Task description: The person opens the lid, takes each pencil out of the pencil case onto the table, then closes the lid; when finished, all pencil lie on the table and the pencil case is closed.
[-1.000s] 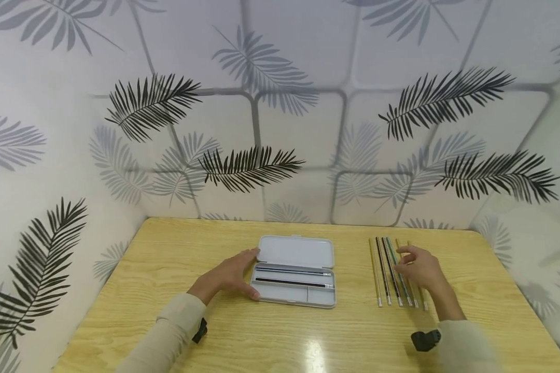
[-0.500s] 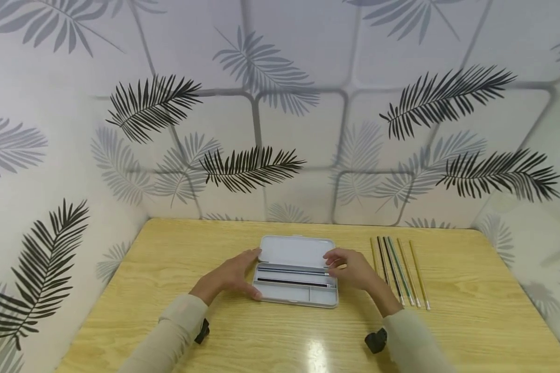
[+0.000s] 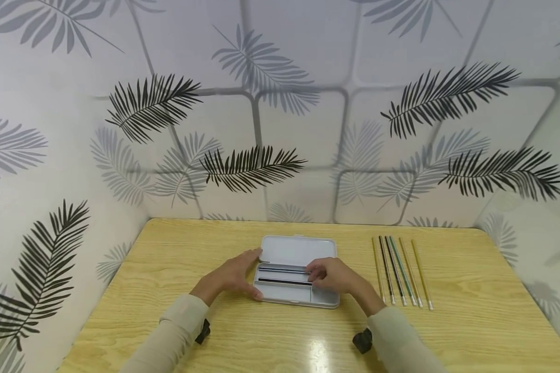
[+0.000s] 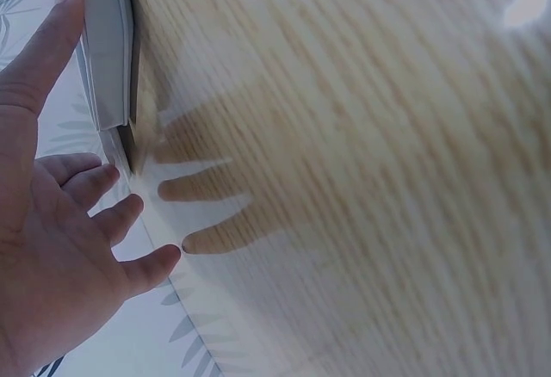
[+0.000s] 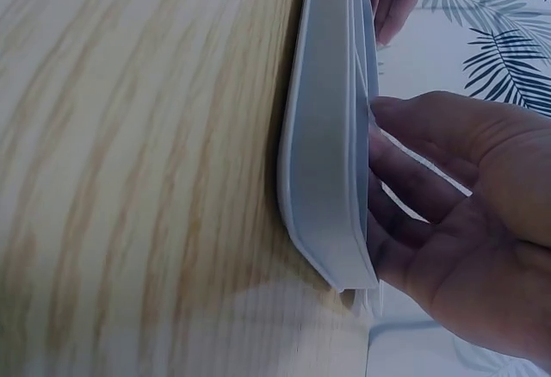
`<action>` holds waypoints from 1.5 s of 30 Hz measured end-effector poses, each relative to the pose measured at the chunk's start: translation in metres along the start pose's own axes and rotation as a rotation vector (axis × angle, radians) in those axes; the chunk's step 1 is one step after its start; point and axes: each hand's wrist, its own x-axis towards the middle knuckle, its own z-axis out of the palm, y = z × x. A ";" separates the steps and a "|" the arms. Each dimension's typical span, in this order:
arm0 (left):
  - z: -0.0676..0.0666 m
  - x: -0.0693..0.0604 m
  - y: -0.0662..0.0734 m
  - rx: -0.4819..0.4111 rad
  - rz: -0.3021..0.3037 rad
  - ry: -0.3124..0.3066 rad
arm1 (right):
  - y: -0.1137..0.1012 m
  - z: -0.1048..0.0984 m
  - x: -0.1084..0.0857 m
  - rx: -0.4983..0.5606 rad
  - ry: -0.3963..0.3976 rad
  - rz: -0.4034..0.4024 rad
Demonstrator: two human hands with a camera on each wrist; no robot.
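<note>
A white pencil case (image 3: 280,293) lies open on the table with its lid (image 3: 298,248) folded back. A black pencil (image 3: 283,282) and, behind it, dark pencil shafts (image 3: 282,270) lie lengthwise inside. My left hand (image 3: 233,274) spreads thumb and fingers along the left end of the case; its thumb (image 4: 52,50) touches the side in the left wrist view. My right hand (image 3: 336,274) reaches into the right part of the case, over the pencils' right ends. In the right wrist view its bent fingers (image 5: 413,179) dip behind the case wall, so any grip on a pencil is hidden.
Several loose pencils (image 3: 403,272) lie side by side on the wooden table (image 3: 242,336), right of the case. A leaf-patterned wall (image 3: 303,197) stands behind the table's back edge.
My right hand has moved left from above the loose pencils to the case and then down inside it. My left hand has stayed at the left end of the case.
</note>
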 end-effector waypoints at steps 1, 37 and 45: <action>0.000 0.000 0.000 0.005 -0.001 0.000 | -0.001 0.000 0.000 -0.014 -0.001 -0.004; -0.001 0.001 -0.001 0.040 -0.003 0.000 | -0.002 -0.038 -0.022 0.033 0.187 0.005; -0.001 0.001 0.001 0.019 -0.004 -0.002 | 0.018 -0.072 -0.054 0.151 0.278 0.170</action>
